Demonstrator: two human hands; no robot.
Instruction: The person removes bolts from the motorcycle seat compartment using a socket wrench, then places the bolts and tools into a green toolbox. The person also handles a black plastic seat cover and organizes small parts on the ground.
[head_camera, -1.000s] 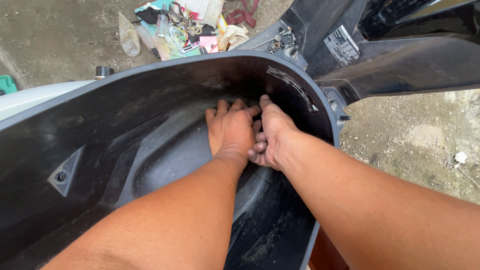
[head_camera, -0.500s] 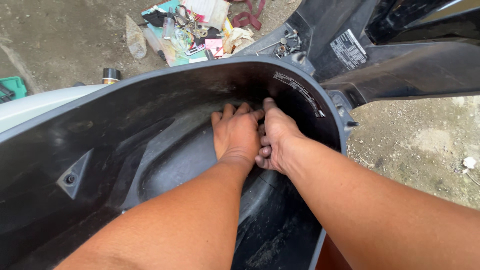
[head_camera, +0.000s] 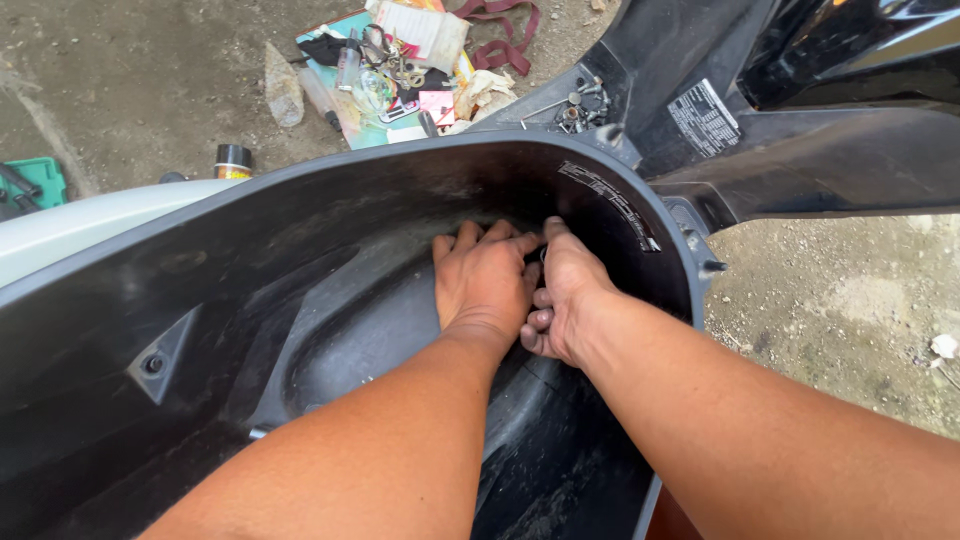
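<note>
Both my hands reach deep into a large black plastic storage tub (head_camera: 300, 200) of a scooter. My left hand (head_camera: 485, 280) lies palm down on the tub's far inner wall, fingers spread and pressed against the plastic. My right hand (head_camera: 562, 290) sits right beside it, fingers curled, thumb pointing up along the wall. Something small may be pinched between the right fingers, but it is hidden by the knuckles. The two hands touch each other near the thumbs.
A black scooter seat (head_camera: 800, 130) is flipped up at the top right. A pale body panel (head_camera: 80, 225) shows at left. On the dirt ground behind lie a mat with several small tools and parts (head_camera: 400, 70), a stone (head_camera: 282, 88), a spray can (head_camera: 233, 160) and a green box (head_camera: 35, 180).
The hands have stayed in the same spot inside the tub with only slight finger shifts. The view has drifted a little.
</note>
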